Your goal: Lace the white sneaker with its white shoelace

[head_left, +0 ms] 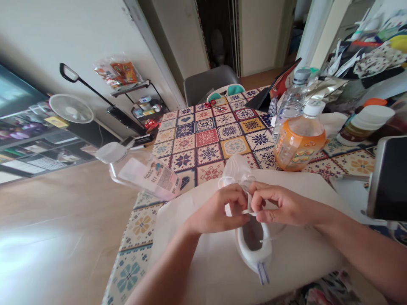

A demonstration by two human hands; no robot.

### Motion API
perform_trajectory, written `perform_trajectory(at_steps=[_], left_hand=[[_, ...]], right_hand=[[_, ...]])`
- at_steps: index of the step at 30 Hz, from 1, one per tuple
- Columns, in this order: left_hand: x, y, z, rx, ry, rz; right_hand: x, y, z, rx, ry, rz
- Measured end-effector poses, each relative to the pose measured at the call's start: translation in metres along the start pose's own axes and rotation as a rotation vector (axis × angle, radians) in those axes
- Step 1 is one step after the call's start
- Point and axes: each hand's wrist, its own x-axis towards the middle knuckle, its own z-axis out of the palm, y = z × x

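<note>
A small white shoe (256,254) with a striped heel tab lies on white paper (219,271), its heel toward me. Over its front part, my left hand (222,209) pinches a thin white lace at the fingertips. Close against it on the right, my right hand (276,205) is closed on the same white lace. The fingertips of both hands nearly meet above the shoe opening. Sheer white material (237,169) spreads out just beyond the fingers.
A clear bottle with a label (159,176) leans at the left. An orange-labelled bottle (297,144) and a clear bottle (291,101) stand at the right. Red scissors (214,106) lie at the far edge. A dark-screened device (389,182) is at the right.
</note>
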Motion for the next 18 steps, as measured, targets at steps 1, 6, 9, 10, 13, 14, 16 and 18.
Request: perform_trajectory(at_steps=[1,6,9,10,13,14,16,18], left_hand=[[0.000,0.000,-0.001,-0.028,-0.010,0.004],[-0.003,-0.005,-0.005,-0.314,0.008,0.009],[-0.002,-0.010,-0.003,-0.498,0.224,0.045],[0.000,-0.012,-0.003,-0.540,0.335,0.056],[0.004,-0.012,-0.002,-0.591,0.630,0.042],[0.005,-0.011,-0.002,-0.600,0.696,0.037],[0.004,-0.010,-0.002,-0.650,0.758,0.063],[0.002,-0.009,-0.001,-0.716,0.703,0.116]], right_hand=[[0.000,0.000,0.000,0.058,0.010,0.001],[0.000,0.002,-0.001,0.379,0.092,0.029],[0.001,0.003,-0.004,0.452,0.253,-0.031],[0.002,0.003,-0.005,0.455,0.325,-0.066],[0.003,0.001,-0.011,0.421,0.546,-0.159],[0.003,0.000,-0.013,0.408,0.604,-0.179],[0.002,-0.001,-0.014,0.388,0.676,-0.191],[0.001,0.001,-0.012,0.370,0.704,-0.189]])
